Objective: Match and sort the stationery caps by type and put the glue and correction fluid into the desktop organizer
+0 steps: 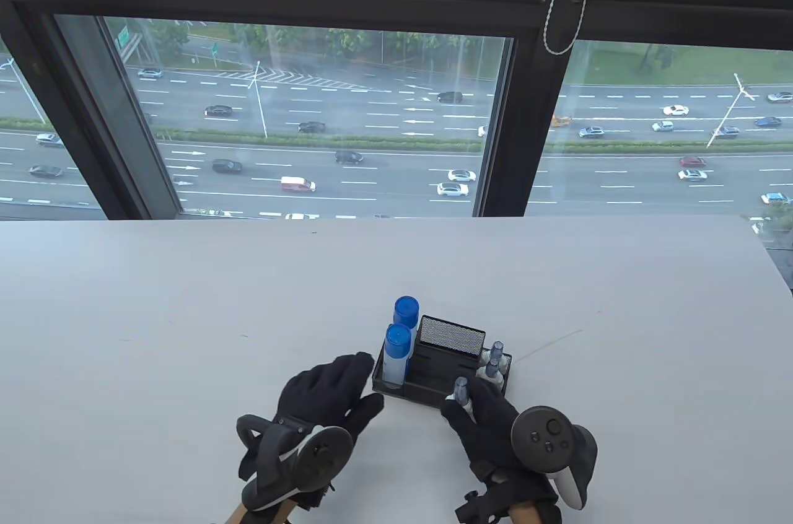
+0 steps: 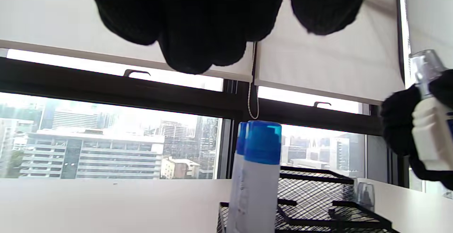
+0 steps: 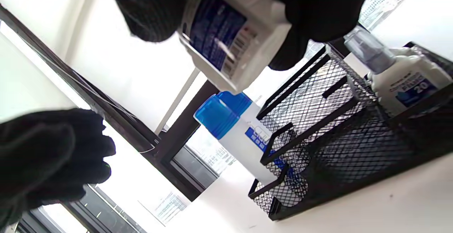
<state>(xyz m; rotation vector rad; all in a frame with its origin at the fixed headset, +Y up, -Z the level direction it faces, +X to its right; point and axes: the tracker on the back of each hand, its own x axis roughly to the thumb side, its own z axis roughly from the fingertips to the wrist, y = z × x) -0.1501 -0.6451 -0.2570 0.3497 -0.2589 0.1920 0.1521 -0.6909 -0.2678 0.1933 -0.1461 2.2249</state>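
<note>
One small bottle of correction fluid sits pinched between the right hand's thumb and fingers, held by its flat white body with the grey cap pointing up and away; the base hangs free, just above the near front edge of the black mesh organizer. Right hand curled round it. Judged light, rigid plastic, smooth label sides, so likely a bit slippery under knit gloves; best taken across the broad flat faces, low on the body, not by the narrow cap, which may pull off or twist. Left hand lies open beside the organizer's left wall, fingers relaxed and holding nothing; whether they touch the mesh I cannot tell. Two more correction bottles already stand in the right-hand compartment. Two glue bottles with blue caps stand at the left end, the nearer one inside the organizer; the farther one I cannot place for certain. Mesh frame looks light and could slide on the white table if bumped.
</note>
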